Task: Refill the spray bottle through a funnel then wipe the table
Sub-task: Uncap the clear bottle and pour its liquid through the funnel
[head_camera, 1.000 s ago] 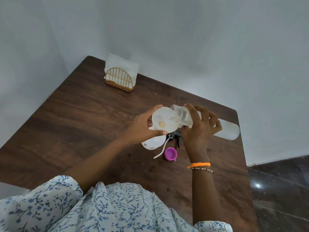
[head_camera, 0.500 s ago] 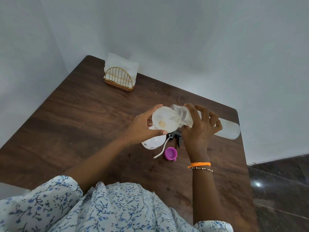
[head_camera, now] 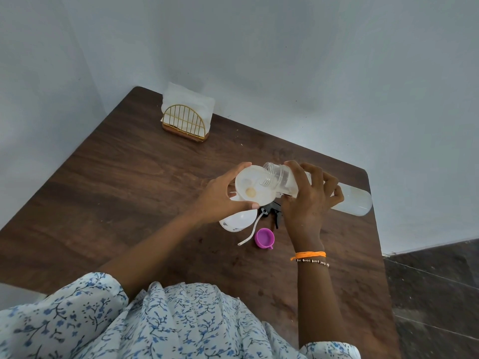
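A white funnel (head_camera: pixel 255 186) is sitting in the neck of the white spray bottle (head_camera: pixel 238 220), which is standing on the dark wooden table (head_camera: pixel 124 182). The left hand (head_camera: pixel 220 198) is pinching the funnel's rim between thumb and fingers. The right hand (head_camera: pixel 308 200) is gripping a clear refill bottle (head_camera: pixel 355 203), fingers curled round it, tilting its open mouth over the funnel. The black trigger head (head_camera: pixel 272 216) and a purple cap (head_camera: pixel 264 237) are lying just beside the spray bottle; a napkin holder (head_camera: pixel 185 124) is standing well apart.

White blue-flowered sleeves (head_camera: pixel 85 320); orange thread band (head_camera: pixel 308 254) and beaded bracelet (head_camera: pixel 312 261) on right wrist.
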`<move>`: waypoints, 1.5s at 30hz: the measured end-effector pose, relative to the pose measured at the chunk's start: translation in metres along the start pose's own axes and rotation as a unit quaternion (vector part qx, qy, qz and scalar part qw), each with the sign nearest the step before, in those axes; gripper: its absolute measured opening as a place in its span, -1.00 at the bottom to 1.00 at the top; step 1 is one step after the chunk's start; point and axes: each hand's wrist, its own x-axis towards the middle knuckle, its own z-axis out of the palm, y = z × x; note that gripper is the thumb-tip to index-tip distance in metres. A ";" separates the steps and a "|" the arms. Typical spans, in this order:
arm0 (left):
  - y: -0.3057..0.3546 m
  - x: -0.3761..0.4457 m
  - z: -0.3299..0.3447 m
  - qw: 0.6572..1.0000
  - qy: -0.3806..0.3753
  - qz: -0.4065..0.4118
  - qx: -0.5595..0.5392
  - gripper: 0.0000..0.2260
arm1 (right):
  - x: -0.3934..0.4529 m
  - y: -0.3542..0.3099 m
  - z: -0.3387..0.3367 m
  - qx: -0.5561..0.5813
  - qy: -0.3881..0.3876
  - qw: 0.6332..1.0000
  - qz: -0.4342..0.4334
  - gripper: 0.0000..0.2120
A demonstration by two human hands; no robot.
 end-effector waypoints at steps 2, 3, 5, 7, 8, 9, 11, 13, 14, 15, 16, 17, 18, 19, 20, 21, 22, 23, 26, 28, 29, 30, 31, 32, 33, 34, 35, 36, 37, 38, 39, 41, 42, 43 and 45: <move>-0.001 0.000 0.000 1.000 -0.001 0.002 -0.001 -0.20 | 0.000 0.000 0.000 -0.003 0.003 1.000 0.001 -0.44; -0.001 0.000 0.000 1.000 -0.002 0.004 0.001 -0.21 | 0.000 0.000 0.000 -0.006 0.004 1.000 0.001 -0.44; -0.002 0.000 0.000 1.000 -0.001 0.006 0.000 -0.21 | -0.001 -0.001 0.000 -0.008 0.002 1.000 0.002 -0.45; -0.002 -0.001 -0.001 1.000 -0.002 0.004 -0.008 -0.20 | -0.002 -0.001 0.000 -0.008 0.000 1.000 0.007 -0.47; -0.002 -0.001 -0.001 1.000 -0.002 0.004 -0.010 -0.20 | -0.001 -0.002 0.000 -0.009 0.001 1.000 0.009 -0.47; -0.002 -0.001 -0.001 1.000 -0.002 0.004 -0.010 -0.20 | -0.001 -0.002 0.000 -0.009 0.003 1.000 0.011 -0.47; -0.001 -0.001 -0.001 1.000 -0.003 0.007 -0.001 -0.21 | -0.001 -0.001 0.000 -0.008 0.003 1.000 0.010 -0.47; -0.001 0.000 -0.001 1.000 -0.004 0.009 0.002 -0.22 | -0.001 0.000 0.000 -0.009 0.003 1.000 0.007 -0.46; -0.001 -0.001 -0.001 1.000 -0.004 0.009 -0.004 -0.22 | -0.002 0.001 0.000 -0.010 0.002 1.000 0.006 -0.45; -0.001 -0.001 -0.001 1.000 -0.005 0.009 -0.011 -0.22 | -0.002 0.001 0.000 -0.009 0.000 1.000 0.006 -0.45; -0.001 -0.001 -0.001 1.000 -0.004 0.008 -0.015 -0.21 | -0.002 0.000 0.000 -0.008 -0.001 1.000 0.007 -0.46; -0.001 -0.002 -0.002 1.000 -0.004 0.007 -0.016 -0.21 | -0.002 0.000 0.000 -0.006 0.001 1.000 0.008 -0.46; -0.001 -0.002 -0.002 1.000 -0.004 0.006 -0.014 -0.21 | -0.002 -0.001 0.000 -0.005 0.002 1.000 0.010 -0.47; -0.001 -0.002 -0.002 1.000 -0.005 0.006 -0.013 -0.22 | -0.002 -0.001 0.000 -0.004 0.001 1.000 0.012 -0.47; -0.001 -0.001 -0.002 1.000 -0.005 0.007 -0.011 -0.22 | -0.002 -0.001 0.000 -0.003 0.001 1.000 0.013 -0.48; -0.001 -0.001 -0.002 1.000 -0.005 0.007 -0.009 -0.23 | -0.002 -0.001 0.000 -0.004 0.000 1.000 0.015 -0.48; -0.001 -0.001 -0.002 1.000 -0.004 0.006 -0.007 -0.23 | -0.002 -0.001 0.000 -0.005 -0.001 1.000 0.017 -0.49; -0.001 -0.001 -0.002 1.000 -0.003 0.006 -0.006 -0.23 | -0.002 -0.002 0.000 -0.006 -0.002 1.000 0.018 -0.48; -0.001 -0.001 -0.001 1.000 -0.001 0.009 -0.002 -0.23 | -0.002 -0.002 0.000 -0.008 -0.002 1.000 0.020 -0.48; -0.001 -0.001 -0.001 1.000 -0.003 0.009 -0.009 -0.23 | -0.002 -0.003 -0.001 -0.007 -0.001 1.000 0.020 -0.47; -0.001 -0.001 -0.001 1.000 -0.003 0.007 -0.010 -0.23 | -0.002 -0.002 -0.001 -0.006 0.001 1.000 0.020 -0.48; -0.001 -0.001 -0.001 1.000 -0.002 0.006 -0.006 -0.23 | -0.002 -0.002 -0.002 -0.006 0.001 1.000 0.019 -0.48; -0.001 -0.001 -0.001 1.000 0.000 0.005 -0.002 -0.22 | -0.002 -0.002 -0.002 -0.005 0.000 1.000 0.018 -0.48; -0.001 -0.002 -0.001 1.000 0.001 0.006 0.001 -0.22 | -0.002 -0.002 -0.002 -0.004 -0.002 1.000 0.017 -0.47; 0.000 -0.002 -0.001 1.000 0.002 0.006 0.002 -0.21 | -0.002 -0.001 -0.002 -0.002 -0.004 1.000 0.018 -0.47; 0.000 -0.002 -0.001 1.000 0.003 0.007 0.002 -0.21 | -0.002 -0.001 -0.002 -0.001 -0.004 1.000 0.018 -0.46; 0.001 -0.002 -0.001 1.000 0.003 0.006 0.003 -0.22 | -0.002 -0.001 -0.002 -0.001 -0.004 1.000 0.019 -0.46; 0.001 -0.002 -0.001 1.000 0.004 0.006 0.003 -0.22 | -0.002 0.000 -0.002 -0.001 -0.005 1.000 0.018 -0.46; 0.001 -0.002 -0.001 1.000 0.003 0.006 0.003 -0.22 | -0.002 0.000 -0.002 -0.002 -0.005 1.000 0.017 -0.46; 0.001 -0.002 -0.001 1.000 0.003 0.008 0.003 -0.22 | -0.002 0.001 -0.002 -0.003 -0.005 1.000 0.016 -0.46; 0.001 -0.002 -0.001 1.000 0.001 0.008 0.003 -0.22 | -0.002 0.001 -0.001 -0.003 -0.005 1.000 0.015 -0.46; 0.001 -0.002 -0.001 1.000 -0.001 0.008 0.002 -0.23 | -0.002 0.001 -0.001 -0.003 -0.008 1.000 0.014 -0.45; 0.002 -0.002 -0.001 1.000 0.000 0.008 0.001 -0.23 | -0.002 0.001 -0.001 -0.003 -0.009 1.000 0.014 -0.45; 0.002 -0.002 -0.001 1.000 0.000 0.009 0.001 -0.23 | -0.001 0.001 -0.001 -0.002 -0.009 1.000 0.014 -0.46; 0.004 -0.002 -0.001 1.000 0.001 0.012 0.004 -0.24 | 0.000 0.001 -0.001 -0.002 -0.009 1.000 0.013 -0.46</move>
